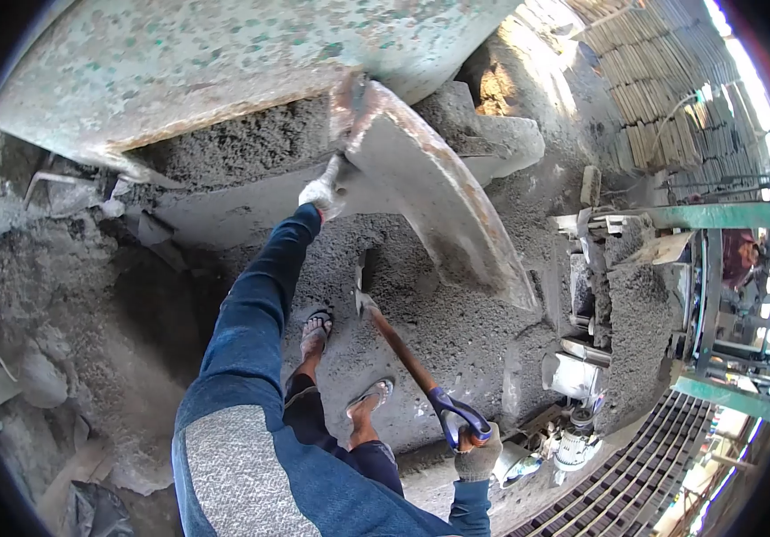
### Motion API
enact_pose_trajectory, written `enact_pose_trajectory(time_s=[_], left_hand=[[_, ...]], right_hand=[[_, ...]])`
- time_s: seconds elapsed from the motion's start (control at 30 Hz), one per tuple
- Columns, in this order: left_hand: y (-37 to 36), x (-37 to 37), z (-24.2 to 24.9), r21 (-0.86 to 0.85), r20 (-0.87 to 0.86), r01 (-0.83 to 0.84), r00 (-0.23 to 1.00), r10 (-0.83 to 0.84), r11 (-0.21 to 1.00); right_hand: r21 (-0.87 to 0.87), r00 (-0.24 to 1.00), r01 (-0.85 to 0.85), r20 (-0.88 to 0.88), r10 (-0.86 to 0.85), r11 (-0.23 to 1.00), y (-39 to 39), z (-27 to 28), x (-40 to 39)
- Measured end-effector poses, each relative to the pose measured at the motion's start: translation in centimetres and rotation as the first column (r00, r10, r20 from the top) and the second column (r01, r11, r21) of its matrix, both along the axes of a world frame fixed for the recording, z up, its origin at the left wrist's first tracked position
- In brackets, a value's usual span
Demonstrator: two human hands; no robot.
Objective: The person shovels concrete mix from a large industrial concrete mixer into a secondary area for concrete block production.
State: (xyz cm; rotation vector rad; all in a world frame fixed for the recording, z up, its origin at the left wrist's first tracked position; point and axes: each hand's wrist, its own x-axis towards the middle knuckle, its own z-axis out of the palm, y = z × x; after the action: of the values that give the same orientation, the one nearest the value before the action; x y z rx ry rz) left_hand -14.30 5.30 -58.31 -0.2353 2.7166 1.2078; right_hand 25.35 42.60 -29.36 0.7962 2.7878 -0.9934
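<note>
1. Left hand (322,195), gloved, arm stretched forward, fingers wrapped on the lower edge of the mixer chute (438,201), which is tipped down toward the floor.
2. Right hand (477,458), gloved, fist shut on the D-grip of a shovel (403,353); its blade rests in the wet concrete mix (456,313) just ahead of the sandalled feet (340,358).
3. Progress, judged: a large heap of mix already lies on the floor beyond both hands; more grey mix sits under the drum (224,54) above the left hand, so unloading looks partly done.
4. Mix looks dark grey, coarse, damp, lumpy.
5. Block machine (635,304) far right of the right hand, also caked.
</note>
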Motion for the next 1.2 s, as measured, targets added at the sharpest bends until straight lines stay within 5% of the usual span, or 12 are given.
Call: enact_pose_trajectory(time_s=[0.2,0.27,0.47,0.53,0.63,0.67,0.73,0.87,1.0,1.07,1.13,1.2], left_hand=[[-8.7,4.7,3.2,-0.415,0.045,0.026,0.999,-0.008,0.91],[-13.5,7.5,-0.3,-0.471,-0.176,-0.098,0.984,0.015,0.877],[-26.8,14.4,4.0,-0.726,0.022,-0.171,0.962,0.271,0.666],[-30.8,16.3,3.9,-0.601,0.108,-0.624,0.555,0.825,0.499],[-36.9,20.3,-3.7,-0.475,0.302,-0.761,0.329,0.895,0.441],[-32.9,20.3,2.3,-0.576,0.174,-0.601,0.573,0.801,0.555],[-32.9,20.0,-3.4,-0.419,-0.049,-0.511,0.838,0.543,0.751],[-25.3,14.4,1.3,0.002,0.013,-0.64,0.769,0.64,0.769],[-21.9,9.5,0.3,-0.156,0.012,-0.744,0.656,0.754,0.65],[-16.6,9.8,7.4,-0.122,0.151,-0.457,0.869,0.471,0.881],[-13.3,12.0,5.7,-0.254,-0.193,0.266,0.928,-0.318,0.93],[-10.6,11.9,9.6,-0.126,-0.029,-0.101,0.995,0.098,0.987]], right_hand=[[-0.116,0.989,0.059,-0.129,-0.074,0.991,2.0,-2.2,0.5],[-0.098,0.995,0.06,-0.071,-0.067,0.993,2.4,-2.0,0.3],[-0.146,0.996,0.05,-0.07,-0.061,0.988,4.0,-2.8,-0.5],[-0.137,0.994,0.075,-0.074,-0.086,0.988,3.7,-2.5,-0.7],[-0.17,0.99,0.102,-0.082,-0.117,0.98,4.6,-2.6,-1.0],[-0.194,0.988,0.112,-0.082,-0.13,0.975,5.3,-3.2,-0.8],[-0.226,0.992,0.064,-0.088,-0.086,0.972,6.9,-4.2,-0.1],[-0.183,0.994,0.02,-0.105,-0.04,0.983,4.8,-2.8,-1.9],[-0.137,0.995,0.014,-0.097,-0.027,0.99,4.8,-3.1,-1.1],[-0.082,0.993,-0.032,-0.118,0.022,0.996,4.9,-3.4,-0.7],[-0.125,0.993,-0.012,-0.119,-0.003,0.992,5.2,-4.0,0.1],[-0.127,0.997,0.02,-0.076,-0.03,0.992,3.9,-3.0,-0.1]])
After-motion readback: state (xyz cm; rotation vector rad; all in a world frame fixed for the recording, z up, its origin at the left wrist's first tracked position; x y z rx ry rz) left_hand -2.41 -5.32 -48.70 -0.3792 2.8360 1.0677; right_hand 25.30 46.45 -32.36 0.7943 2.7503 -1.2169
